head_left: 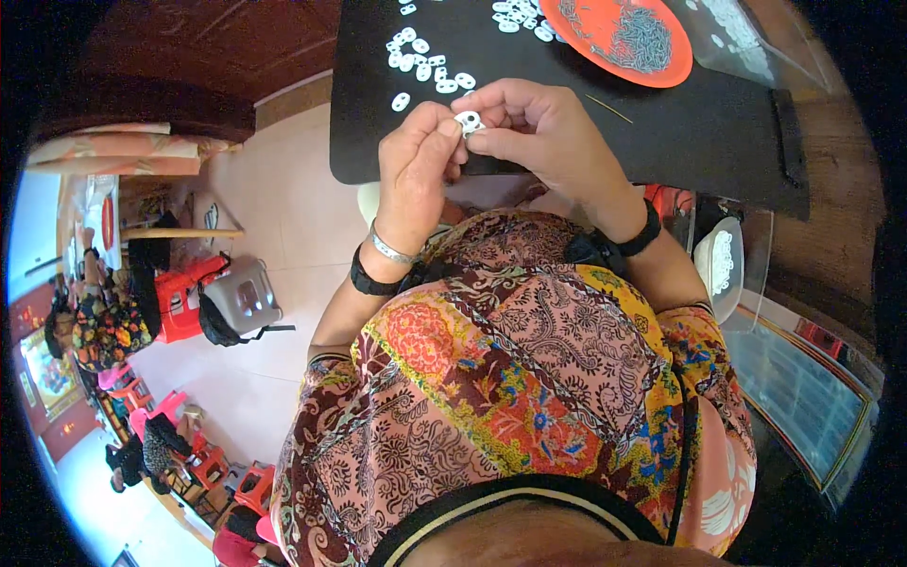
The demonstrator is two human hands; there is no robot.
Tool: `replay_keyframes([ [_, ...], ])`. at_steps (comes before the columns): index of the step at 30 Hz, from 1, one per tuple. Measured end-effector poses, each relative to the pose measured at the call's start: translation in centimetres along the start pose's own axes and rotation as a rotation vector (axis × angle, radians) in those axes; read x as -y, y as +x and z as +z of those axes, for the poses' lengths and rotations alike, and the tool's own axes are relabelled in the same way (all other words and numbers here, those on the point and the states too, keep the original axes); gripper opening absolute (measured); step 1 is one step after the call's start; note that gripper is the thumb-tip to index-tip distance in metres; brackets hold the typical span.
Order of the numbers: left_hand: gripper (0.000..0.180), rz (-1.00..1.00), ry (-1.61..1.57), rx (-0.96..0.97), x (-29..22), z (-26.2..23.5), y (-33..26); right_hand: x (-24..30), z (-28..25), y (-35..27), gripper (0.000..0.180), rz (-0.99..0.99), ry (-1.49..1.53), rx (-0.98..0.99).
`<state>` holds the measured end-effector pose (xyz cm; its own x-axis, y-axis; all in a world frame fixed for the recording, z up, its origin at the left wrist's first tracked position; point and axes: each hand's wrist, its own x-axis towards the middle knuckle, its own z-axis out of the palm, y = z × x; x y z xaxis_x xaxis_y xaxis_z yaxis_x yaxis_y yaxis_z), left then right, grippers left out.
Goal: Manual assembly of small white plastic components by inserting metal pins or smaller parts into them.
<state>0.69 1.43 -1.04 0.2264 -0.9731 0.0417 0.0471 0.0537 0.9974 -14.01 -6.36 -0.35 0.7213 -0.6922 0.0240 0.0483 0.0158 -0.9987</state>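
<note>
Many white pieces (pixel 422 72); black table (pixel 699 137); floor (pixel 283 203)

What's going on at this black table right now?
Someone's left hand and right hand are pinching a small white piece with dark holes between them, over the near part of the black table. Other white pieces lie scattered beyond the hands. Farther right sits an orange-red plate holding small grey parts, with a thin stick lying nearer.
</note>
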Motion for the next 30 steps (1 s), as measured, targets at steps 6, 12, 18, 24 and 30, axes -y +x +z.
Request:
replay_keyframes([
  [6,0.017,0.023,-0.101,-0.001,0.4,0.0,0.8,0.2,-0.2,0.2,0.031,-0.110,-0.135,0.013],
  [12,0.018,0.027,-0.214,-0.082,-1.2,0.1,3.3,1.1,-1.3,1.0,0.032,-0.166,-0.257,-0.086],
  [18,0.022,0.095,-0.254,-0.054,0.4,0.0,6.5,0.0,-3.2,3.2,0.024,-0.251,-0.288,-0.137],
  [24,0.023,-0.018,-0.376,-0.033,1.8,0.1,9.2,-1.0,-5.4,5.7,0.014,-0.123,-0.294,-0.163],
  [30,0.023,0.018,-0.315,0.004,1.1,0.1,11.6,0.0,-5.6,8.0,0.011,-0.141,-0.288,-0.176],
])
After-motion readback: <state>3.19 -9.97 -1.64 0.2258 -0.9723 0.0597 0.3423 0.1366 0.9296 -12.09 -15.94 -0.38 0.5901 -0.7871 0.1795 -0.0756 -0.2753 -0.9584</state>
